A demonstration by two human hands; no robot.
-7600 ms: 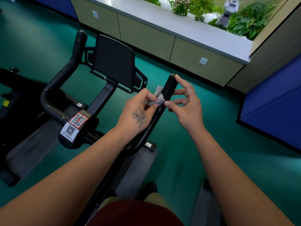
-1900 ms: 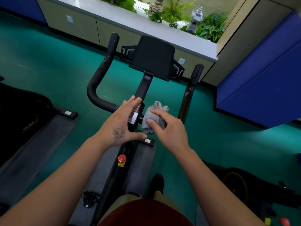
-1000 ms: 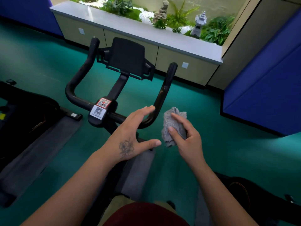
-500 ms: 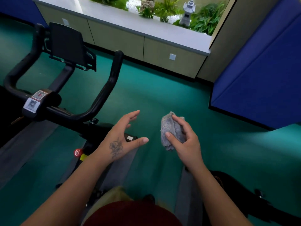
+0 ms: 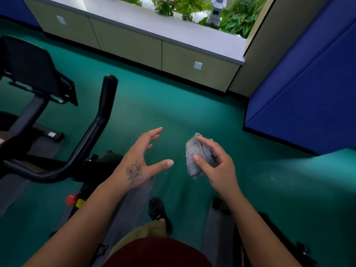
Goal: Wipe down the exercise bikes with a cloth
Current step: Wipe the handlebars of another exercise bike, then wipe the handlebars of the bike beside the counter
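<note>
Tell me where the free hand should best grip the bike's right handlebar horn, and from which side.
Probably mid-shaft of the right handlebar horn, below its rounded tip. The left hand hovers open on the horn's right, so come from that side; the slim, upward-slanting bar suits a wrap of the fingers.

Floor (image 5: 192,112): teal green, uniform. Exercise bike frame with curved handlebar (image 5: 96,128): black throughout. Round knob low on the bike (image 5: 70,199): red, with a yellow tab (image 5: 80,202) just beside it. Crumpled fuzzy cloth (image 5: 194,155): mottled grey. Left hand (image 5: 140,160): dark line-drawn flower tattoo on its back. Padded wall panels (image 5: 308,83): royal blue, black trim along the lower edge. Low cabinet fronts (image 5: 131,43): olive-beige, each with a small pale grey square; cabinet top (image 5: 154,26): light grey. Plants (image 5: 237,18): green. Stone lantern (image 5: 213,10): grey. Shoe (image 5: 158,211): black. Trousers (image 5: 146,234): tan. Shirt (image 5: 158,253): dark red.
</note>
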